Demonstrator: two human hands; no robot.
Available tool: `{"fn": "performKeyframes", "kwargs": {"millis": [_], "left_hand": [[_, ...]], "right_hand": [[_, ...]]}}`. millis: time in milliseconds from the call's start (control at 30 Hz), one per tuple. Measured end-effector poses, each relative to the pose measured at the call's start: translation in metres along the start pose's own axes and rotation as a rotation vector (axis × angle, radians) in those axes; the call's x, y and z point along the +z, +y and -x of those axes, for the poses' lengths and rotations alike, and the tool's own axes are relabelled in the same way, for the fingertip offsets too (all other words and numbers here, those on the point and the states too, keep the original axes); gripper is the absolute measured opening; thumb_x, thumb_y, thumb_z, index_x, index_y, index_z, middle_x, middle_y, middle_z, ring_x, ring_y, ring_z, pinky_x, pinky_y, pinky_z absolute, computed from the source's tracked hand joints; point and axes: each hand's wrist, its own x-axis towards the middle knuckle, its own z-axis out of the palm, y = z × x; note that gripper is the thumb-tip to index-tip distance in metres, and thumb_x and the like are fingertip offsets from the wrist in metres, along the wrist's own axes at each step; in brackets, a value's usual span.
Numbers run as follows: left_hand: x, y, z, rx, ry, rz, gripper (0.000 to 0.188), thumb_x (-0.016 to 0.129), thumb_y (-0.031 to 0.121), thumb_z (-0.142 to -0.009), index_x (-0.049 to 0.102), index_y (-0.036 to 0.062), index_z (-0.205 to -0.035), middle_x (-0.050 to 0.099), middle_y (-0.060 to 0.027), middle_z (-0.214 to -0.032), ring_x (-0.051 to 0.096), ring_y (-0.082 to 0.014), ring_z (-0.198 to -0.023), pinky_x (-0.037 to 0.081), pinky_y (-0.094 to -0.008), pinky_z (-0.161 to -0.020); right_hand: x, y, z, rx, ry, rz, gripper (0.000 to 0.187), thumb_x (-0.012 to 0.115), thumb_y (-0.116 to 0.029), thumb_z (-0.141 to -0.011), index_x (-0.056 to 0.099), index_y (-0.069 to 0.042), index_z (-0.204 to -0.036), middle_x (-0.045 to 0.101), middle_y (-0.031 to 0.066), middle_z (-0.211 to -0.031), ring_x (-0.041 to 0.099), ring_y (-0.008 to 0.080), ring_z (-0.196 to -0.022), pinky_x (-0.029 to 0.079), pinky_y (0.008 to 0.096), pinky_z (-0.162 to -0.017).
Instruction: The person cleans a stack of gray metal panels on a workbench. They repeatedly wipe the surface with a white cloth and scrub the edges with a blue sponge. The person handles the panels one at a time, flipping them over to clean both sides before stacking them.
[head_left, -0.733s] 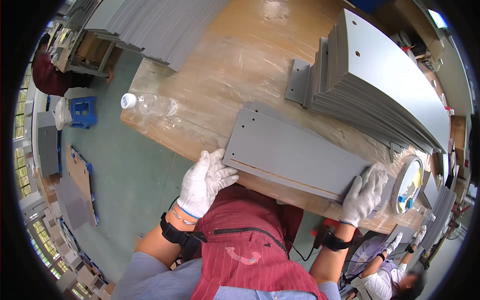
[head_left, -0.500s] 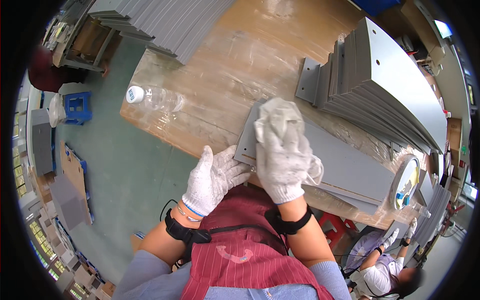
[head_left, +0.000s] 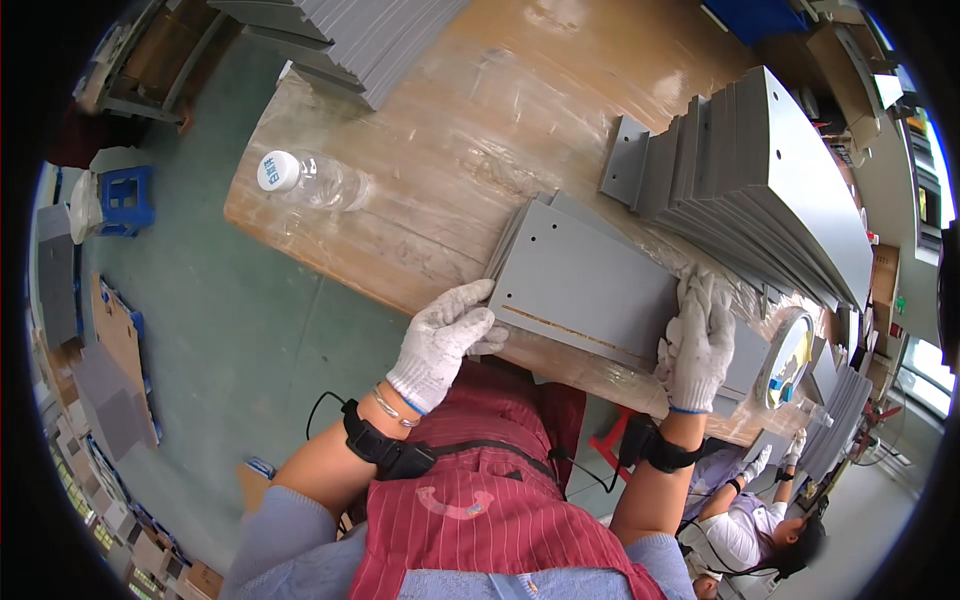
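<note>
A flat grey panel (head_left: 590, 275) with small dark holes and a brown groove along its near edge lies over other grey panels at the table's front edge. My left hand (head_left: 442, 340), in a white knit glove, grips the panel's left end by its near corner. At the panel's right part is my gloved right hand (head_left: 702, 350), closed around a crumpled whitish cloth (head_left: 672, 348). The cloth is mostly covered by the fingers, and whether they also pinch the panel is hard to see.
Stacked grey panels stand at the right (head_left: 745, 190) and far left (head_left: 355, 45) of the film-covered table (head_left: 440, 170). A clear bottle (head_left: 318, 182) lies near the left edge. A roll of tape (head_left: 790, 358) is at the right. Beyond it, a co-worker (head_left: 750, 530) handles a panel.
My right hand has moved right with the cloth, from the panel's left part to its right. My left hand has shifted slightly right and closed on the panel's corner.
</note>
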Motion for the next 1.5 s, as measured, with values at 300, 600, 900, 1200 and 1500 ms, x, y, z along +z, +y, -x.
{"fn": "performKeyframes", "kwargs": {"millis": [300, 600, 900, 1200, 1500], "left_hand": [[0.010, -0.005, -0.009, 0.070, 0.133, -0.102, 0.026, 0.063, 0.010, -0.099, 0.061, -0.0022, -0.122, 0.071, -0.0071, -0.099, 0.068, -0.0120, -0.079, 0.057, -0.0272, -0.075], [0.025, 0.026, -0.016, 1.019, 0.243, -1.197, 0.016, 0.077, 0.010, -0.086, 0.071, 0.0066, -0.101, 0.066, -0.0081, -0.089, 0.065, -0.0259, -0.087, 0.054, -0.0379, -0.078], [0.097, 0.040, -0.066, 1.140, 0.257, -1.711, 0.015, 0.080, 0.018, -0.070, 0.065, 0.0167, -0.067, 0.059, -0.0048, -0.074, 0.058, -0.0305, -0.079, 0.044, -0.0443, -0.073], [0.104, 0.038, -0.069, 1.139, 0.198, -1.729, 0.016, 0.080, 0.016, -0.071, 0.065, 0.0150, -0.067, 0.057, -0.0045, -0.070, 0.058, -0.0295, -0.077, 0.044, -0.0442, -0.073], [0.108, 0.036, -0.067, 1.206, 0.182, -1.747, 0.017, 0.079, 0.015, -0.070, 0.063, 0.0147, -0.064, 0.055, -0.0047, -0.068, 0.058, -0.0288, -0.071, 0.044, -0.0431, -0.070]], "right_hand": [[0.142, -0.044, 0.041, -0.884, -0.330, 0.533, 0.031, 0.073, -0.019, -0.078, 0.071, -0.017, -0.109, 0.061, 0.0195, -0.121, 0.062, 0.0349, -0.088, 0.052, 0.0469, -0.075], [-0.054, 0.089, -0.044, -0.200, 0.399, 0.657, 0.032, 0.063, -0.011, -0.096, 0.072, -0.011, -0.127, 0.065, 0.0182, -0.127, 0.066, 0.0270, -0.099, 0.053, 0.0398, -0.083], [-0.051, 0.094, -0.042, -0.357, 0.393, 0.706, 0.031, 0.066, -0.015, -0.095, 0.073, -0.012, -0.125, 0.064, 0.0205, -0.124, 0.061, 0.0364, -0.115, 0.047, 0.0448, -0.100], [-0.050, 0.089, -0.039, -0.291, 0.363, 0.622, 0.036, 0.063, -0.007, -0.093, 0.072, -0.011, -0.128, 0.062, 0.0230, -0.136, 0.054, 0.0422, -0.130, 0.041, 0.0499, -0.110], [-0.051, 0.086, -0.040, -0.418, 0.391, 0.666, 0.031, 0.067, -0.011, -0.094, 0.074, -0.012, -0.124, 0.065, 0.0194, -0.122, 0.062, 0.0343, -0.110, 0.049, 0.0432, -0.096]]}}
